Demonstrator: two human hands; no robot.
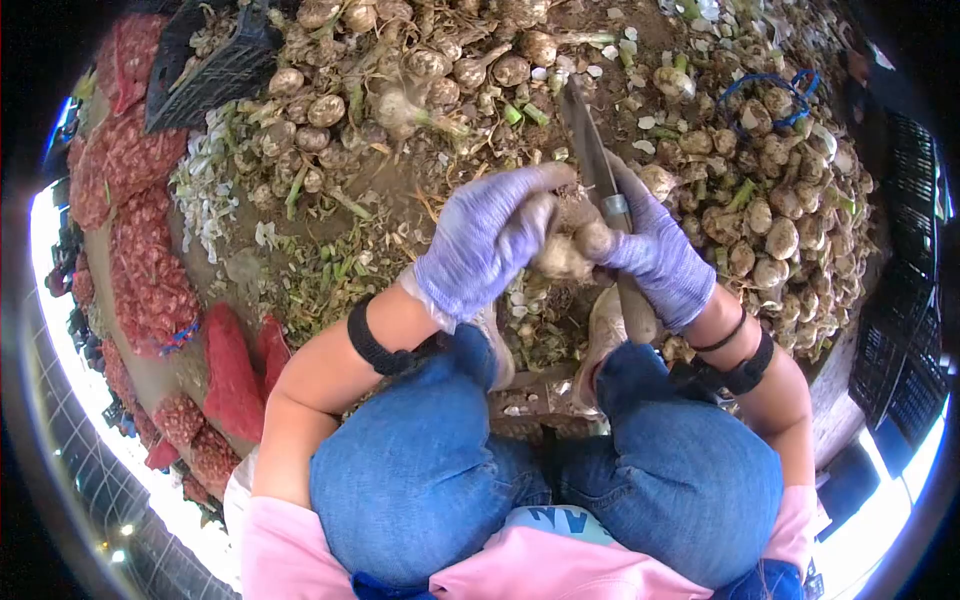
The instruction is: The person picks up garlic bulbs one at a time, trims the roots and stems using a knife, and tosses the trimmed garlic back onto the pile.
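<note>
My left hand (485, 240), in a purple-white glove, is closed on a garlic bulb (562, 258) in front of my knees. My right hand (655, 250), gloved the same way, grips a knife (590, 140). The blade points up and away from me, and the handle (635, 310) shows below the palm. My right thumb presses against the bulb from the right side, close to the left fingertips. Roots and dirt show on the bulb where the two hands meet.
Unpeeled garlic bulbs (430, 65) are heaped ahead, with another big pile (780, 235) on the right. Cut stems and peelings (340, 265) cover the ground. Red mesh sacks (150, 265) stand at left, a black crate (215, 70) at upper left, more crates (895, 290) at right.
</note>
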